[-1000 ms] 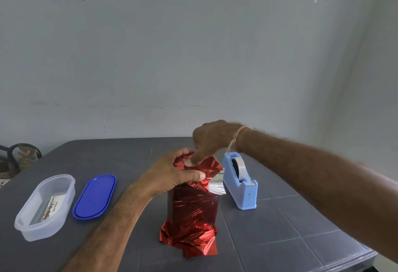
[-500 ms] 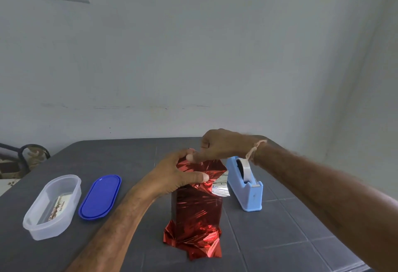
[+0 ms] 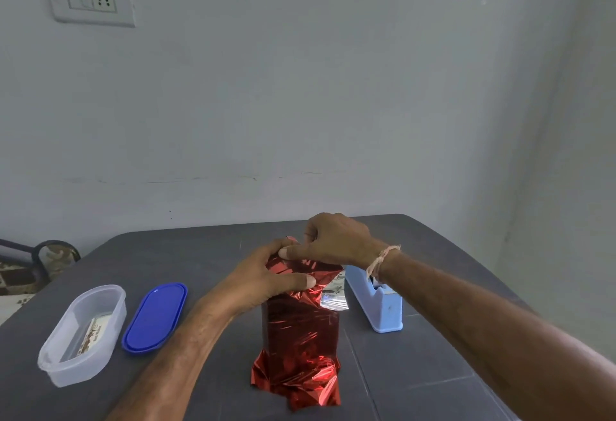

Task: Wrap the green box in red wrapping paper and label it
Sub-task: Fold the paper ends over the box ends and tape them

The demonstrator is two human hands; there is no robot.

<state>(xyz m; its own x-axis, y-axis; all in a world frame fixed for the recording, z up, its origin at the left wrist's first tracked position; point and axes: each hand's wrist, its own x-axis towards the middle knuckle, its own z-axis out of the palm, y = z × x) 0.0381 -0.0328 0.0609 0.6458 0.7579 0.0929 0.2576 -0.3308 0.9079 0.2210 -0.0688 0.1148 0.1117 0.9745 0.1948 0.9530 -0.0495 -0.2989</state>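
Grip: left hand [image 3: 266, 282] clasps the crumpled top of the red wrapping paper [image 3: 300, 330]; right hand [image 3: 336, 240] pinches its folds.
Parcel: upright on the table [image 3: 200, 254].
Clear tub [image 3: 66, 374]: parcel's 9 o'clock, holds a printed card [image 3: 88, 337].
Blue lid [image 3: 155, 317]: off, at tub's 3 o'clock.

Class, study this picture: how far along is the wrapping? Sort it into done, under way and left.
Done: the red wrapping paper stands upright as a sleeve, with no green showing. Under way: the left hand grips the paper's top end while the right hand pinches a fold there. Left: the bottom end flares crumpled, no tape shows on it, the tape dispenser stands alongside, and no label is visible.
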